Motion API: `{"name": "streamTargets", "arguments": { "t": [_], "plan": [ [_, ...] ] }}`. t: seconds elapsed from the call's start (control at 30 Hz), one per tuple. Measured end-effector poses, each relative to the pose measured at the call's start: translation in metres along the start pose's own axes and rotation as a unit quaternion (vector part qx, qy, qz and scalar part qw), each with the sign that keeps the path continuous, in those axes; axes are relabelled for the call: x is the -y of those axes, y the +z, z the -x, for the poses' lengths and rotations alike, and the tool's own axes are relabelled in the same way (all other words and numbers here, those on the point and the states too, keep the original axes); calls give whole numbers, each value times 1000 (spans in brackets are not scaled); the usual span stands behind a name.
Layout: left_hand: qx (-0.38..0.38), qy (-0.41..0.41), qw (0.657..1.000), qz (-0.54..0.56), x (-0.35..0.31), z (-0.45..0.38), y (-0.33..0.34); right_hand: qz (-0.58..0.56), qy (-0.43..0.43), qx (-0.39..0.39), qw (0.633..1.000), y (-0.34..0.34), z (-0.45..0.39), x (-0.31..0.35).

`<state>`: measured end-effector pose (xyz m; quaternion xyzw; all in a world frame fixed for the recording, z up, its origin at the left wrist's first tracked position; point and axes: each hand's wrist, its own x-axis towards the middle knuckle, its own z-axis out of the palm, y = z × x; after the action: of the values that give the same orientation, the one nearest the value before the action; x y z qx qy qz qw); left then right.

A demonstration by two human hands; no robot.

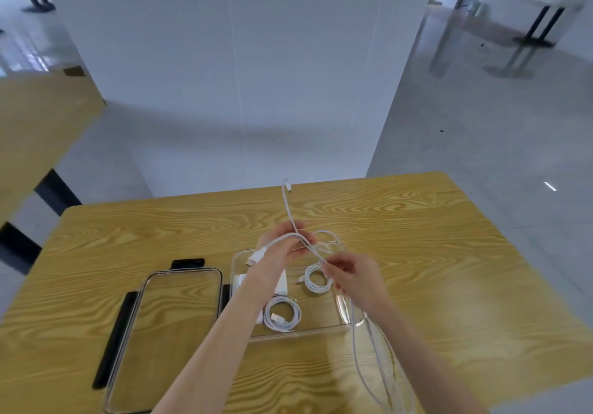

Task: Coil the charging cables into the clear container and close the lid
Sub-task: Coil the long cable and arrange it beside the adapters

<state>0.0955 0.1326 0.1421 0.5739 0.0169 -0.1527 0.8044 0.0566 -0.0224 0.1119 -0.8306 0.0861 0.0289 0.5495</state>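
Both hands, left hand (282,243) & right hand (354,274), hold white cable (290,211) over clear container (341,312).

Container (342,312) opening is partly blocked above by both forearms and a raised cable (290,214); bare table (449,253) is left right of it, lid (167,323) left.

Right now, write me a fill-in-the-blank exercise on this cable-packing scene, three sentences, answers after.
1. Inside the clear rectangular plastic container lie ____ coiled white cables already.
2. The clear lid with black latches lies on the wooden table to the ____ of the container.
3. The left hand and right hand hold a long ____ charging cable above the container.

Answers: two; left; white
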Motion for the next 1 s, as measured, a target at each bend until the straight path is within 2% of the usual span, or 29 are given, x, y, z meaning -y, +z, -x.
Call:
{"name": "streamTargets", "arguments": {
  "t": [0.23, 0.4, 0.5, 0.53, 0.6, 0.67, 0.73, 0.87, 1.0],
  "plan": [
    [52, 41, 997, 36, -6, 9, -27, 16, 3, -49, 999, 14, 1, 20],
    [21, 35, 996, 81, -7, 5, -29, 50, 7, -103, 993, 16, -4, 39],
    [-25, 42, 996, 75, -7, 2, -29, 98, -11, -94, 991, 17, -9, 49],
    [-47, 44, 995, 70, -9, 1, -31, 80, -10, -69, 994, 16, -10, 52],
    [-83, 45, 994, 57, -16, 0, -34, -28, 19, 18, 999, 13, -13, 58],
    [-106, 33, 993, 50, -22, -2, -37, -116, 73, 105, 985, 10, -17, 63],
    [-122, 15, 991, 58, -25, -2, -37, -126, 86, 149, 977, 8, -21, 65],
    [-166, -15, 983, 81, -25, -3, -36, -161, 75, 129, 976, 12, -29, 65],
    [-170, -12, 979, 108, -25, -4, -38, -244, 90, 92, 961, 14, -35, 69]
  ]
}}
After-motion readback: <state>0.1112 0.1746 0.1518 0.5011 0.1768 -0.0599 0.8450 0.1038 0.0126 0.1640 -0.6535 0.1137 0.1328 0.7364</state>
